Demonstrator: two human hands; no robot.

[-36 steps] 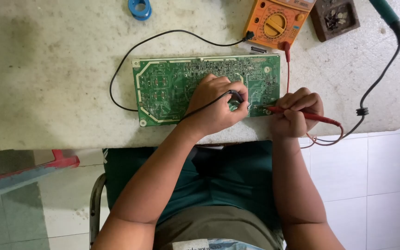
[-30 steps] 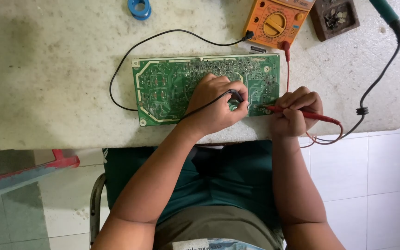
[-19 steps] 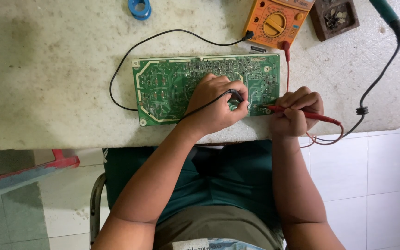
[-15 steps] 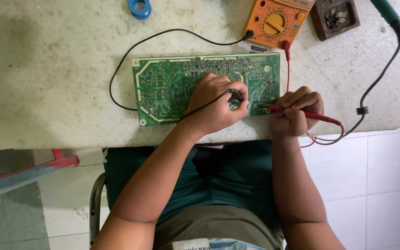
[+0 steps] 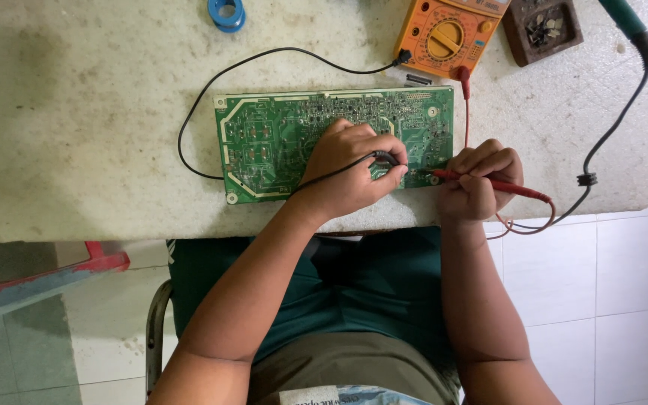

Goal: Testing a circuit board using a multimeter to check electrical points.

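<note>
A green circuit board [image 5: 279,139] lies flat on a pale stone table [image 5: 76,112]. My left hand [image 5: 354,176] rests on the board's right half and pinches a black test probe [image 5: 385,158], tip on the board. My right hand [image 5: 478,184] sits at the board's right edge, gripping a red test probe [image 5: 504,184] whose tip touches the board close to the black one. Black and red leads run back to an orange multimeter [image 5: 450,31] at the table's far edge.
A blue tape roll [image 5: 226,13] lies at the far edge. A brown tray of small parts [image 5: 543,26] sits right of the meter, beside a green-handled soldering iron [image 5: 624,19] with a black cord. A red stool frame [image 5: 46,262] stands lower left, on tiled floor.
</note>
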